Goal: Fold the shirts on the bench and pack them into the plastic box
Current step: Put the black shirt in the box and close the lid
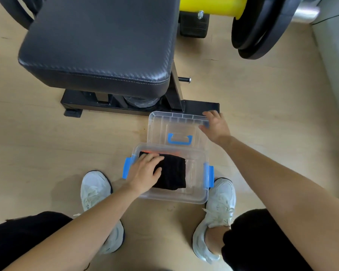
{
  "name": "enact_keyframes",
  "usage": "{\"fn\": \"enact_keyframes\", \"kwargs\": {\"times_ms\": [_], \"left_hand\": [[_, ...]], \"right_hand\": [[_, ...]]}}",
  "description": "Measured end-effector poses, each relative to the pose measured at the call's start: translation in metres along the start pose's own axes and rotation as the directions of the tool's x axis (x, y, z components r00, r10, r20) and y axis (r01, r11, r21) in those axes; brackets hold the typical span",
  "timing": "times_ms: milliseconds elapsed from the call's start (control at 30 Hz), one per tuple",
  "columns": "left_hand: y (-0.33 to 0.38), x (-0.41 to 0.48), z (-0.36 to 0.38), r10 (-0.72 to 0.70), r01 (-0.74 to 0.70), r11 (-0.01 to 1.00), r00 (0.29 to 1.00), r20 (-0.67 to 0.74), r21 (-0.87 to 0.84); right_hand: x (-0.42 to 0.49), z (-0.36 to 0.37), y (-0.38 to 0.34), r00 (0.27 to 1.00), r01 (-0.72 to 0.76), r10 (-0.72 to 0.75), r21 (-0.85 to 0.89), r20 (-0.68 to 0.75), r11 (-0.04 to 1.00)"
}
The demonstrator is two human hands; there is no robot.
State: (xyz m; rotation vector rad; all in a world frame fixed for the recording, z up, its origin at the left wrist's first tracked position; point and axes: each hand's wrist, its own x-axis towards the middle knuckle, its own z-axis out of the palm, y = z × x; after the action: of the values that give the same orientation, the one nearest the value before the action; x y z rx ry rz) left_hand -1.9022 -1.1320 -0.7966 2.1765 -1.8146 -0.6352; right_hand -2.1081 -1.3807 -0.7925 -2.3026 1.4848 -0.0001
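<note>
1. Nearest the viewer, two bare forearms reach forward over knees in black shorts. A pale left shoe [95, 189] and a pale right shoe [219, 208] stand on a light wooden floor [37, 143], one on each side of the box.
2. Between the shoes sits a clear plastic box [174, 199] with a blue latch [127, 167] on its left end and another [210, 176] on its right end, both hanging undone.
3. A folded black shirt [174, 173] lies inside the box, filling its left and middle part. A thin strip of orange-red shows at the shirt's far edge.
4. The left hand [145, 169] lies palm down on the left part of the black shirt, fingers spread and nearly straight, resting flat on the cloth rather than grasping it.
5. Just beyond the box, its clear lid [164, 126] is off the opening, its near edge meeting the box's far rim. A blue handle [180, 139] sits in the lid's middle.
6. The right hand [216, 127] grips the lid's far right corner, fingers curled over the far edge and thumb on the near side.
7. Right behind the lid is the bench's black metal base [76, 103], close to the right hand's fingertips.
8. Above and farther off, the bench's black padded seat [102, 42] carries nothing.
9. Farthest right stands a black weight plate [262, 30] on a yellow sleeve [213, 5].
</note>
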Motion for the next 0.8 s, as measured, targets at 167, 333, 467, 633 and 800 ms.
{"fn": "enact_keyframes", "kwargs": {"times_ms": [167,333,467,633,800], "left_hand": [[-0.009,0.012,-0.011,0.007,-0.018,0.963,0.999,0.042,0.268],[-0.01,0.014,-0.01,-0.067,0.017,0.949,0.987,0.149,0.314],[-0.007,0.017,-0.016,-0.095,0.043,0.956,0.981,0.169,0.291],[-0.01,0.017,-0.025,-0.099,0.042,0.97,0.968,0.229,0.239],[-0.019,0.009,-0.048,-0.074,0.065,0.993,0.992,-0.099,-0.098]], "right_hand": [[0.022,0.01,0.003,0.997,0.012,-0.008,-0.054,0.08,0.998],[0.033,0.012,0.0,0.997,-0.014,0.018,-0.049,0.079,0.999],[0.026,0.002,-0.01,0.993,-0.011,0.016,-0.048,0.114,0.999],[0.0,-0.017,-0.023,0.963,-0.026,-0.041,0.24,0.267,0.97],[-0.044,-0.025,-0.032,0.968,-0.029,-0.064,0.364,0.241,0.931]]}}
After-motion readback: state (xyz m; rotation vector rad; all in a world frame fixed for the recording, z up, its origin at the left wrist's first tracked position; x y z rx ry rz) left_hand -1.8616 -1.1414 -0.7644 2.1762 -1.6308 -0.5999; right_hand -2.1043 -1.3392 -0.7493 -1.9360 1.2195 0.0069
